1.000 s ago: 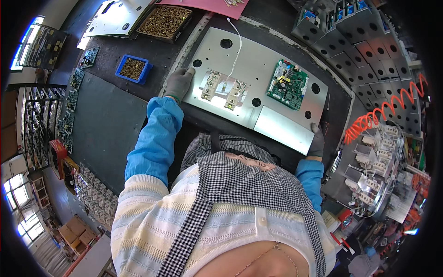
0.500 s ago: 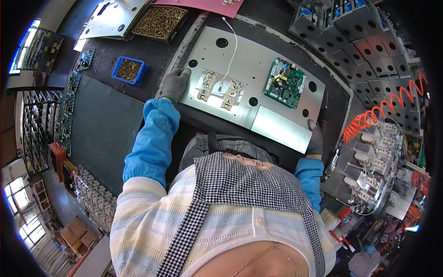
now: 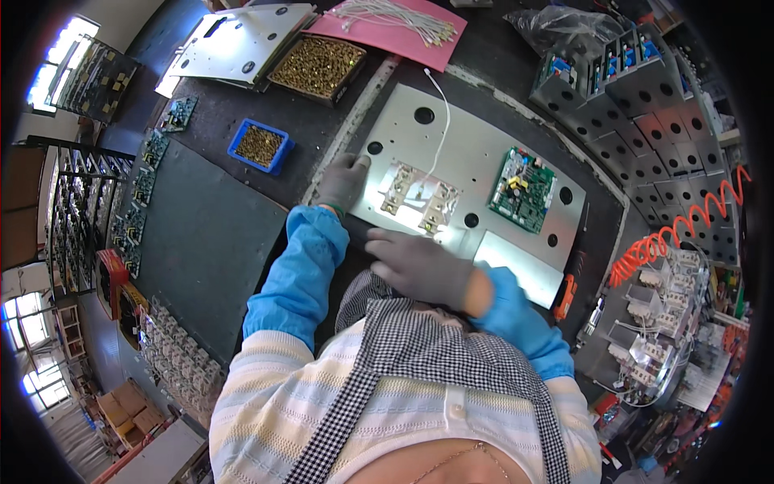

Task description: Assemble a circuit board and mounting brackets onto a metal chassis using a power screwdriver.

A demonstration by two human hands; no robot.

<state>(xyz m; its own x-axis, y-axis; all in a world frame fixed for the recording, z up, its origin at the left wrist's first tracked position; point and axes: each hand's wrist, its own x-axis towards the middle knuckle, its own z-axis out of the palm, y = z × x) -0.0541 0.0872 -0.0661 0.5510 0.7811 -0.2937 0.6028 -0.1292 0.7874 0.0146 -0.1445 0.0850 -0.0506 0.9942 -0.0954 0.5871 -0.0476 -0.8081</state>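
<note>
A silver metal plate (image 3: 476, 153) with round holes lies at an angle on the dark bench. My grey-gloved left hand (image 3: 342, 182) grips its left edge, thumb on top. My right hand (image 3: 419, 266), also gloved and slightly blurred, hangs before the plate's front edge, fingers pointing left and nothing visible in them. A green circuit board (image 3: 521, 190) sits on the plate's right part. Two metal-and-white terminal pieces (image 3: 395, 190) lie on its left part, and a white cable (image 3: 445, 121) runs from them past the far edge.
A blue bin (image 3: 262, 147) and a larger tray (image 3: 317, 68) hold small brass-coloured parts. White cables lie on a pink sheet (image 3: 411, 48). An orange-handled tool (image 3: 567, 297) rests right of the plate. Stacked metal housings (image 3: 645, 105) and a coiled red hose (image 3: 669, 242) stand at right.
My right hand has let go of the plate's right edge and swung left across its front. My left hand still holds the left edge. The whole view has shifted.
</note>
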